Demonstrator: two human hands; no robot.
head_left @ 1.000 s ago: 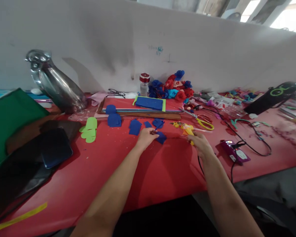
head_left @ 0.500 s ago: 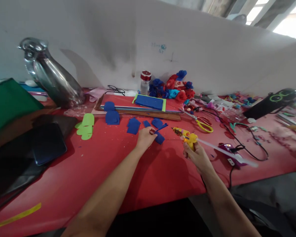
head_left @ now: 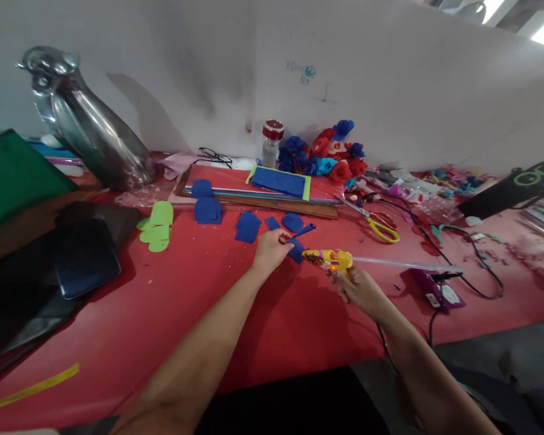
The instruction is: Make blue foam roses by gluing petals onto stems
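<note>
My left hand (head_left: 273,249) pinches a small rolled blue strip (head_left: 304,231) that sticks out to the right past the fingers. Just under it lies a blue cut piece (head_left: 296,251), which the fingers partly cover. My right hand (head_left: 354,286) is wrapped round the handle of a yellow hot glue gun (head_left: 335,260), with a long clear glue stick (head_left: 403,263) jutting from its back. The nozzle points left, close to that blue piece; whether they touch I cannot tell. More blue cut pieces (head_left: 248,227) lie beyond my left hand.
Lime green cut pieces (head_left: 159,222) and a phone (head_left: 87,258) lie to the left. Behind stand a metal jug (head_left: 95,130), a stack of sheets (head_left: 236,199) and foam flowers (head_left: 330,154). Yellow-handled scissors (head_left: 381,228), a purple power strip (head_left: 437,290) and cords are on the right.
My right hand has brought the glue gun left and levelled it, so its nozzle is now beside the blue piece. The left hand keeps its pinch. The view has shifted slightly.
</note>
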